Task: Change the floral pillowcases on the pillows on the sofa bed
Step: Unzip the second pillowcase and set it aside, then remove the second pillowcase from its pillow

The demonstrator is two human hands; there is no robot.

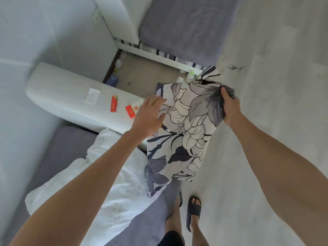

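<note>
Grey-and-cream floral pillowcase (184, 132) held up over the front edge of the sofa bed (58, 148).
Right hand (230, 109) grips a bunched upper corner of the cloth, fingers curled round it; left hand (149, 116) lies flat against its left edge, fingers straight and spread. A bare white pillow (99, 183) rests on the grey seat below. Two red packets (114, 103) sit on the white armrest (71, 96).
</note>
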